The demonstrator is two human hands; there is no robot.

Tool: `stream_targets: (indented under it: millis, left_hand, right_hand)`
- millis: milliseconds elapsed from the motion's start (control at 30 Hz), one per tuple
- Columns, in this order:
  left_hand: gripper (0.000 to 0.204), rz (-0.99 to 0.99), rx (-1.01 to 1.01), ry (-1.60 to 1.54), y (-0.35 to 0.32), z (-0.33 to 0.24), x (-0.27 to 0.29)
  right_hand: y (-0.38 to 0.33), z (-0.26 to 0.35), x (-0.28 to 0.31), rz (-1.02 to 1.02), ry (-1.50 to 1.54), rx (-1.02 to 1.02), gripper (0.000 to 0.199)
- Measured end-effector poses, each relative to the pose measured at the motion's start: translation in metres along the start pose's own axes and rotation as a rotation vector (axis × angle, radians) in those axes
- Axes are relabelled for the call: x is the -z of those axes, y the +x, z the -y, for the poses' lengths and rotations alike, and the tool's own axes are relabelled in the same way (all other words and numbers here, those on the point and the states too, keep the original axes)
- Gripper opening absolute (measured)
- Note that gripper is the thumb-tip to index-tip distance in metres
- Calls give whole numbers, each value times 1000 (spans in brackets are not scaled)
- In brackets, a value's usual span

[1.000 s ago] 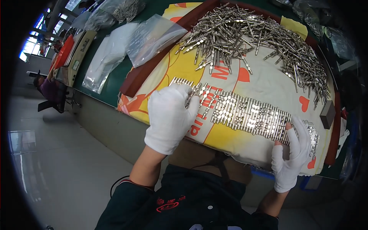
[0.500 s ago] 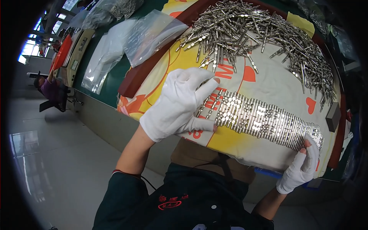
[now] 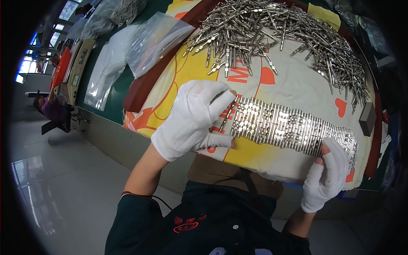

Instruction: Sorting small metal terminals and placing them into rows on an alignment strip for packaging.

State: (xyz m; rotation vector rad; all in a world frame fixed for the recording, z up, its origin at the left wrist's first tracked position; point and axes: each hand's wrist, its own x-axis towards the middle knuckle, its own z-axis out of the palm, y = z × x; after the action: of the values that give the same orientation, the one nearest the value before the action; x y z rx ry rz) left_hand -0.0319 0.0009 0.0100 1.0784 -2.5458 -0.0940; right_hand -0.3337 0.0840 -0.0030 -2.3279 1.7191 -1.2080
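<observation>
A long row of slim metal shafts (image 3: 272, 124) lies side by side on the patterned cloth (image 3: 306, 80). My left hand (image 3: 187, 120), in a white glove with bare fingertips, is at the row's left end. Its thumb and forefinger are spread apart, near opposite ends of the shafts, and a shaft or two lie partly under the hand. My right hand (image 3: 326, 180), gloved the same way, is at the near edge toward the right end. Its forefinger touches the shafts; the thumb is held apart from it. Neither hand visibly grips anything.
Loose metal shafts (image 3: 250, 34) are heaped along the far side of the cloth. A dark red wooden rim (image 3: 146, 87) borders it. A grey block (image 3: 366, 119) sits at the right. Clear plastic bags (image 3: 157, 40) lie at the left. A person (image 3: 53, 108) sits far left.
My right hand has slid left along the near edge of the row. The left shafts sit closer together near my left hand. The whole view has shifted slightly.
</observation>
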Motion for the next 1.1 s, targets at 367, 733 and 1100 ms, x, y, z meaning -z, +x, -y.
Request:
stream_targets:
  millis: [367, 733, 1100]
  left_hand:
    - [81, -73, 178, 25, -21, 3, 4]
    - [42, -396, 431, -57, -51, 8, -8]
    - [19, -511, 660, -73, -54, 4, -15]
  right_hand:
    - [36, 66, -41, 575, 4, 307, 59]
    - [41, 83, -71, 605, 84, 399, 56]
    - [41, 85, -61, 544, 165, 392, 49]
